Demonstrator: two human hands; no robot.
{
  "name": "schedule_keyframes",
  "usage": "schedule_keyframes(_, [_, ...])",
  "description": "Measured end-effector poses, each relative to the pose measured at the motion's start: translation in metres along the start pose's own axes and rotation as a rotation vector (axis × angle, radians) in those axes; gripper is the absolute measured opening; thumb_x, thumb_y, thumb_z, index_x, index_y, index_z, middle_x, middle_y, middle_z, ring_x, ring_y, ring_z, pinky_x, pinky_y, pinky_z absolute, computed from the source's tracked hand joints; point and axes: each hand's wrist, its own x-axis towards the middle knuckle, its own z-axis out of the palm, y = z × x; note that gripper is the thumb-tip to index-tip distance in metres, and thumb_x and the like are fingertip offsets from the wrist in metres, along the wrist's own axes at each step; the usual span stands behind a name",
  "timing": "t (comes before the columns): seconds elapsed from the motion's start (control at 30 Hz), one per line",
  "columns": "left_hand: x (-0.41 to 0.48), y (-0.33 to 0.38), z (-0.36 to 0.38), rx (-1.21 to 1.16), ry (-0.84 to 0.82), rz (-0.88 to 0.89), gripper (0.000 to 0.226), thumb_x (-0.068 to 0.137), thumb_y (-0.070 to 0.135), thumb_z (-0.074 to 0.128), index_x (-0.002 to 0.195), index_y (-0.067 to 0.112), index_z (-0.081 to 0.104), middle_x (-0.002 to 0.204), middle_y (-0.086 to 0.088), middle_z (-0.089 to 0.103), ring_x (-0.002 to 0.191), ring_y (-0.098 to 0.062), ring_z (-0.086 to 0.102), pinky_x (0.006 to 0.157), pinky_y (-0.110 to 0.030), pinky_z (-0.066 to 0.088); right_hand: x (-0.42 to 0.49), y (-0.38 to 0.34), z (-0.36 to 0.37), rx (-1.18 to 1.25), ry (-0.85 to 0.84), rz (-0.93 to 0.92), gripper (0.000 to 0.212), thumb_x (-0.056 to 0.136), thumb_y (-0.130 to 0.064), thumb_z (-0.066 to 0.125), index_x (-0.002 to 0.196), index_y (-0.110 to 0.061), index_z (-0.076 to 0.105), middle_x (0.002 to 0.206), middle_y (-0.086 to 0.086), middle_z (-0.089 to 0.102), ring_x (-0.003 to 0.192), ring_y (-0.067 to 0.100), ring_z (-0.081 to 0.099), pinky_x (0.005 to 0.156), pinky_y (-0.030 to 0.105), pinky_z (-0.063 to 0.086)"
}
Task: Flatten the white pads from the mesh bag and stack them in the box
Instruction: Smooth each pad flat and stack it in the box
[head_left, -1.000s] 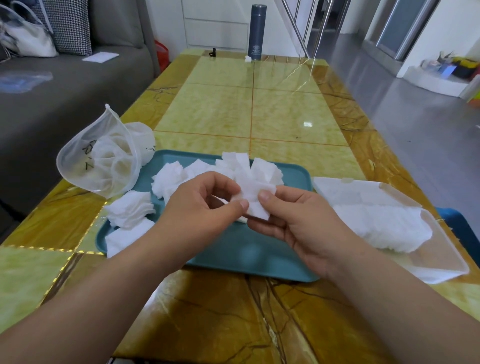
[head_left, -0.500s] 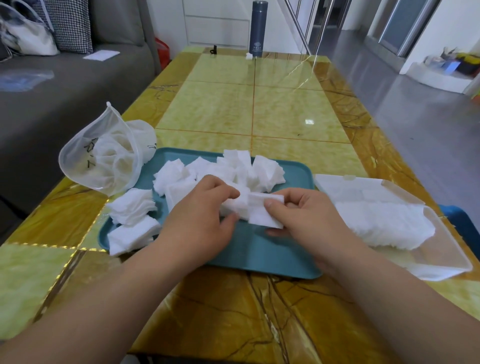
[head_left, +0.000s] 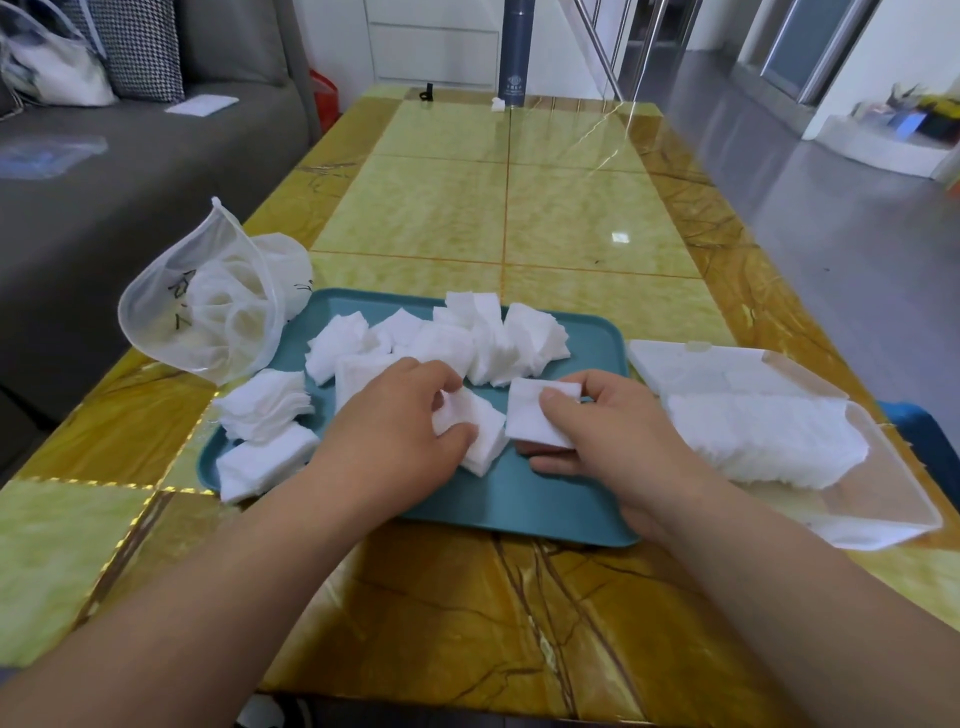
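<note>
One flat pad (head_left: 531, 418) pinched in right hand (head_left: 615, 441), small pad stack (head_left: 483, 434) gripped in left hand (head_left: 392, 434), both above teal tray (head_left: 519, 501)

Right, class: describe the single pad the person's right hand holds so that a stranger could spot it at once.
Start at the teal tray on the yellow marble table. Over its right half, the right hand pinches one flat pad. Unlike the crumpled heaps behind it and the bundle in the left hand, it is a single smooth rectangle.
</note>
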Motion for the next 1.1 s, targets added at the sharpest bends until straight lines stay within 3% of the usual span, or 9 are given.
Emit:
schedule_keyframes(0.1, [0.002,-0.003,0.000,-0.032,-0.048,-0.075,0.051,0.085,0.045,0.078,0.130,0.030,0.061,0.106,0.011,0.056,0.095,-0.010,0.056,0.085,-0.028,0.046,-0.002,-0.002,0.001,-0.011,-0.016,-0.009,0.010,0.103,-0.019,0.061,0.102,-0.012,0.069,0.096,0.015,0.078,0.084,0.027,0.080,0.075,0.040,0.067])
schedule_keyframes(0.2, [0.003,-0.003,-0.004,-0.156,-0.071,-0.128,0.054,0.081,0.037,0.083,0.130,0.030,0.061,0.096,0.012,0.057,0.085,-0.007,0.057,0.076,-0.024,0.043,-0.003,-0.004,0.002,-0.025,-0.027,-0.019,0.010,0.103,-0.020,0.062,0.102,-0.012,0.069,0.097,0.015,0.078,0.085,0.028,0.080,0.077,0.042,0.067])
schedule_keyframes(0.3, [0.002,0.000,-0.007,-0.214,-0.067,-0.116,0.038,0.079,0.028,0.084,0.113,0.032,0.067,0.084,0.008,0.061,0.073,-0.006,0.058,0.064,-0.023,0.041,-0.004,-0.003,0.001,-0.022,-0.033,-0.026,0.010,0.103,-0.019,0.062,0.103,-0.013,0.069,0.097,0.015,0.078,0.085,0.028,0.080,0.078,0.044,0.067])
schedule_keyframes(0.43, [-0.002,0.003,-0.012,-0.243,-0.012,-0.110,0.013,0.082,0.028,0.080,0.082,0.024,0.067,0.079,0.006,0.066,0.072,-0.010,0.059,0.062,-0.025,0.045,-0.004,-0.004,0.000,-0.012,-0.020,-0.039,0.009,0.104,-0.017,0.061,0.103,-0.012,0.068,0.096,0.016,0.078,0.084,0.028,0.080,0.076,0.044,0.067])
schedule_keyframes(0.53, [-0.004,0.005,-0.019,-0.318,0.031,-0.130,0.013,0.084,0.029,0.079,0.084,0.022,0.068,0.085,0.008,0.068,0.081,-0.008,0.061,0.065,-0.026,0.045,-0.003,-0.005,-0.001,-0.014,-0.005,-0.046,0.010,0.104,-0.016,0.059,0.102,-0.012,0.068,0.097,0.016,0.078,0.084,0.029,0.080,0.078,0.048,0.066])
schedule_keyframes(0.73, [-0.008,0.006,-0.031,-0.705,-0.029,-0.168,0.026,0.087,0.016,0.079,0.105,0.032,0.069,0.091,0.008,0.075,0.059,-0.001,0.058,0.053,-0.019,0.044,-0.003,-0.006,0.000,-0.007,0.016,-0.068,0.008,0.103,-0.018,0.063,0.104,-0.014,0.070,0.099,0.012,0.079,0.081,0.022,0.080,0.079,0.049,0.066])
schedule_keyframes(0.83, [-0.007,0.008,-0.036,-0.922,-0.126,-0.204,0.033,0.089,0.007,0.076,0.115,0.025,0.071,0.084,0.003,0.069,0.052,-0.010,0.046,0.048,-0.023,0.035,-0.002,-0.006,-0.001,0.047,0.011,-0.084,0.008,0.100,-0.017,0.068,0.104,-0.013,0.074,0.101,0.013,0.079,0.088,0.023,0.079,0.075,0.041,0.066])
schedule_keyframes(0.97, [-0.009,0.012,-0.036,-1.164,-0.259,-0.171,0.021,0.087,0.006,0.074,0.107,0.008,0.072,0.082,-0.011,0.056,0.048,-0.012,0.033,0.046,-0.024,0.018,-0.002,-0.009,-0.001,0.184,-0.054,-0.074,0.012,0.098,-0.013,0.070,0.108,-0.009,0.076,0.109,0.016,0.079,0.095,0.025,0.078,0.079,0.036,0.065])
schedule_keyframes(1.1, [-0.012,0.015,-0.028,-1.059,-0.245,-0.132,0.006,0.088,0.011,0.077,0.094,0.014,0.075,0.079,-0.006,0.063,0.056,-0.012,0.049,0.044,-0.020,0.028,-0.006,-0.013,0.000,0.293,-0.218,-0.058,0.022,0.098,-0.008,0.066,0.118,-0.005,0.075,0.114,0.016,0.078,0.108,0.030,0.075,0.090,0.039,0.064])
